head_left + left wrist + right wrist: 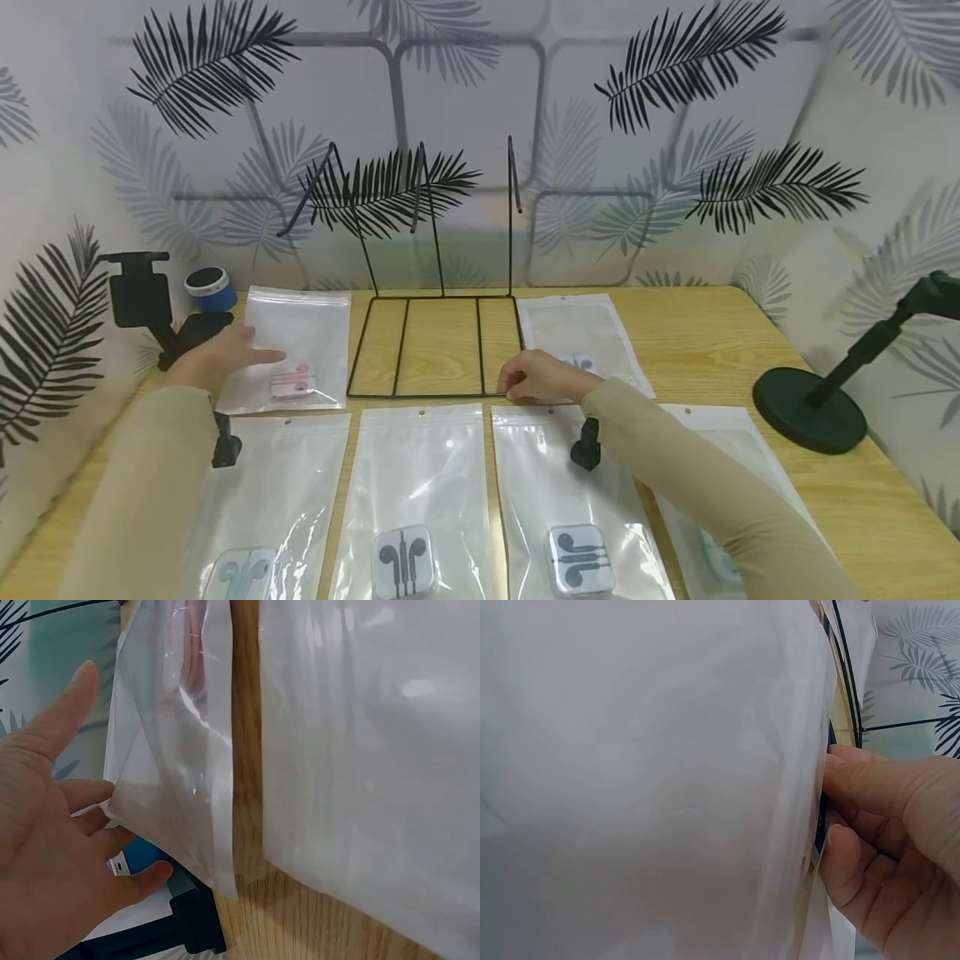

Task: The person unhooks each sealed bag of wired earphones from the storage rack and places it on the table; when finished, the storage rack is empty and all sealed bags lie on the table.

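A black wire display rack [442,297] stands at the middle of the table, its flat base at the front and hooked uprights behind. My right hand [543,375] pinches the front bar near the base's right corner; the right wrist view shows the thumb and curled fingers [844,855] at the dark wire. To the left, my left hand [221,358] is spread beside a clear zip bag [300,333] holding pink earphones [293,382]. In the left wrist view, fingers [86,793] lie at that bag's edge; whether they press it I cannot tell.
More bags of cased earphones lie in front, including a left bag [281,475], a middle bag [420,475] and a right bag [551,492]. Another bag [577,321] lies right of the rack. A black stand [810,408], a phone holder [142,296] and a blue jar [212,292] flank them.
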Demonstrator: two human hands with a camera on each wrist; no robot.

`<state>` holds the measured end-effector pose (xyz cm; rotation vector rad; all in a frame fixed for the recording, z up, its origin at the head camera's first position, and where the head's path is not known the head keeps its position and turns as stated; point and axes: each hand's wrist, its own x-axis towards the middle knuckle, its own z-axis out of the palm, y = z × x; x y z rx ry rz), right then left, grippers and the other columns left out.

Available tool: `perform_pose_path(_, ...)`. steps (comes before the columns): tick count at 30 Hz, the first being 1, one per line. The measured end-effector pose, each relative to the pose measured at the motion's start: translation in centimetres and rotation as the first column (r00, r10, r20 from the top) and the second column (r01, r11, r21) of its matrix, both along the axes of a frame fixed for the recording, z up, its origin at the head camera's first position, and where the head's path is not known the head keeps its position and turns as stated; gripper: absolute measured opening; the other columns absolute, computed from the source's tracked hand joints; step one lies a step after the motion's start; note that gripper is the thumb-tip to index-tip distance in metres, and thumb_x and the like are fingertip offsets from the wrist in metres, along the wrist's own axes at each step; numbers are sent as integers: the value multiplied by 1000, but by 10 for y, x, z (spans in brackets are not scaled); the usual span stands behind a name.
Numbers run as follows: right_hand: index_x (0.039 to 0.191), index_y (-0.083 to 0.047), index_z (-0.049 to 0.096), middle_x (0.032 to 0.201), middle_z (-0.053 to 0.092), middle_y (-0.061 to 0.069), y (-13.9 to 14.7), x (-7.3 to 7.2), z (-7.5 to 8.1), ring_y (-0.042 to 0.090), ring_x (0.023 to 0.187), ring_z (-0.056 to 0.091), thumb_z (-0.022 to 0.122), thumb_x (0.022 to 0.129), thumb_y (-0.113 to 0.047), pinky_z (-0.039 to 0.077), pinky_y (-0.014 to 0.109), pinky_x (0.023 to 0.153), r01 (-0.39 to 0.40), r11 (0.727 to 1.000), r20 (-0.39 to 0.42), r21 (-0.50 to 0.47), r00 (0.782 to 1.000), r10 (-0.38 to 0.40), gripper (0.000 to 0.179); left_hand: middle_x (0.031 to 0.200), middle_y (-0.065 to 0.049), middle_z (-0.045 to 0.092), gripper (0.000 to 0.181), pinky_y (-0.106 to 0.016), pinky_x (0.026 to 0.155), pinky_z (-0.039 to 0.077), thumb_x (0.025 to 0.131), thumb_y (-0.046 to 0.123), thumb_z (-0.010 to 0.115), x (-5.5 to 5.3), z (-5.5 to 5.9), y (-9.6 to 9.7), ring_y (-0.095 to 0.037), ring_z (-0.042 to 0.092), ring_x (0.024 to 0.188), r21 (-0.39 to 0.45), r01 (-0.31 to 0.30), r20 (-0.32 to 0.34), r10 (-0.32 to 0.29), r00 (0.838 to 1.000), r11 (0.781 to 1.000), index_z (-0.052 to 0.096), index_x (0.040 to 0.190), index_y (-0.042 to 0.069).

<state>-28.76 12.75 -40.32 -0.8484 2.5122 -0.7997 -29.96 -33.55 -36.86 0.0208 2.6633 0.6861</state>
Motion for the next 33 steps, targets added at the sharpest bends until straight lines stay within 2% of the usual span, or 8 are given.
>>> perform_pose_path(3, 87, -9, 69, 78, 62, -4, -1, 0, -1, 9, 70, 51, 64, 84, 1, 45, 23, 65, 5, 1000, 5, -2, 1000, -5, 11, 136, -45, 1, 108, -62, 102, 8, 82, 48, 63, -2, -5, 2, -56, 2, 126, -23, 28, -4, -28, 1000, 999, 2, 133, -24)
perform_pose_path(10, 86, -10, 68, 76, 61, -5, 0, 0, -2, 9, 69, 51, 64, 84, 0, 45, 23, 63, 8, 1000, 11, 1, 1000, -8, 11, 133, -49, 3, 102, -59, 103, 9, 83, 33, 68, 0, -13, 5, -57, 6, 125, -48, 85, -54, -88, 995, 995, 2, 128, -30)
perform_pose_path(15, 86, -10, 68, 75, 61, -5, 0, 1, -1, 10, 69, 50, 64, 84, 0, 44, 23, 63, 10, 1000, 11, -2, 1000, -10, 11, 134, -47, 0, 100, -57, 105, 6, 84, 29, 68, 2, -13, 7, -55, 3, 126, -31, 56, -51, -57, 997, 998, -1, 130, -27)
perform_pose_path(18, 86, -10, 68, 75, 61, -4, 1, 2, -1, 10, 69, 50, 64, 84, 0, 44, 24, 63, 8, 1000, 14, -8, 1000, -8, 11, 135, -46, 4, 94, -58, 105, 8, 86, 29, 65, 4, -11, 9, -55, 6, 127, -43, 60, -32, -62, 998, 997, 3, 132, -26)
perform_pose_path(22, 87, -11, 68, 76, 61, -5, 1, 2, -1, 10, 69, 50, 64, 85, 0, 45, 24, 63, 6, 1000, 14, -7, 1000, -6, 12, 136, -43, 6, 84, -61, 103, 9, 92, 36, 55, 9, -7, 11, -56, 6, 126, -63, 80, 59, -76, 995, 995, 10, 136, -20)
perform_pose_path(26, 87, -11, 69, 75, 61, -5, 1, 1, -1, 10, 69, 51, 64, 84, 0, 45, 24, 64, 3, 1000, -7, 6, 1000, -3, 12, 141, -38, 4, 81, -65, 101, 11, 93, 45, 49, 14, -5, 13, -54, 5, 127, -59, 32, 152, -23, 988, 998, 14, 141, -10)
perform_pose_path(29, 87, -10, 69, 75, 62, -5, 1, 1, -1, 9, 68, 52, 64, 84, 1, 45, 24, 64, -3, 1000, -21, 9, 1000, 3, 12, 142, -37, 6, 81, -66, 99, 13, 92, 47, 48, 17, -2, 15, -54, 6, 128, -65, 5, 170, 6, 985, 998, 15, 142, -8)
perform_pose_path(33, 87, -10, 69, 76, 62, -5, -1, 2, -1, 9, 69, 52, 63, 84, 1, 46, 24, 65, -6, 1000, -20, 11, 1000, 7, 12, 140, -38, 9, 80, -66, 99, 14, 93, 46, 47, 21, 1, 16, -55, 8, 127, -83, 7, 169, 7, 986, 997, 15, 141, -11)
